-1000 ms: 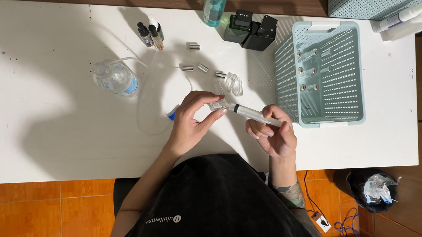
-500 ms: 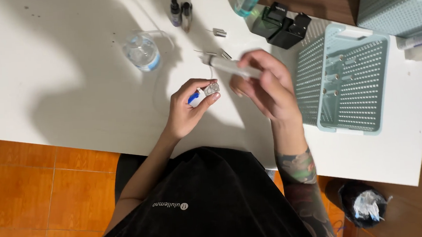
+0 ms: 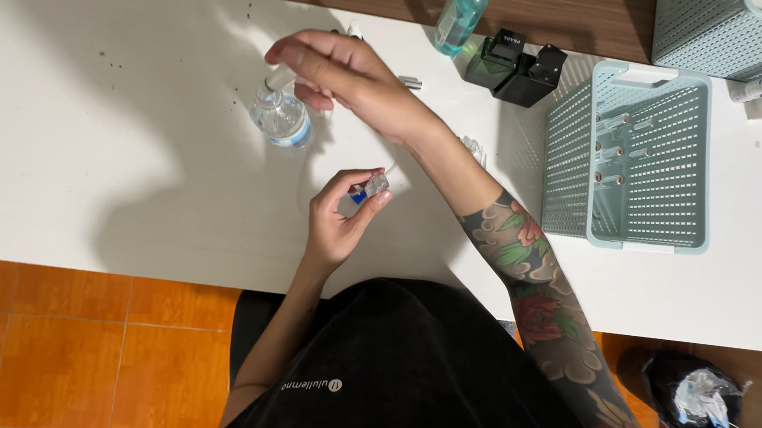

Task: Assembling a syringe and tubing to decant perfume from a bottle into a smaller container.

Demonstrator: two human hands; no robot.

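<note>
My left hand (image 3: 338, 217) pinches a small clear vial with a blue end (image 3: 368, 189) just above the white table (image 3: 110, 170). My right hand (image 3: 344, 73) reaches across to the left and holds a syringe (image 3: 277, 77), its tip pointing down onto the top of a small clear bottle (image 3: 281, 118) standing on the table. Most of the syringe is hidden in my fingers.
A pale green slotted basket (image 3: 632, 156) with a few small vials lies at the right, a second basket (image 3: 724, 7) behind it. A teal pump bottle (image 3: 463, 7), two black boxes (image 3: 518, 63) and a small metal-capped vial (image 3: 410, 82) stand at the back. A white marker (image 3: 761, 85) lies far right.
My right hand has carried the syringe from beside the left hand's vial up and left to the clear bottle. The left hand has kept the vial.
</note>
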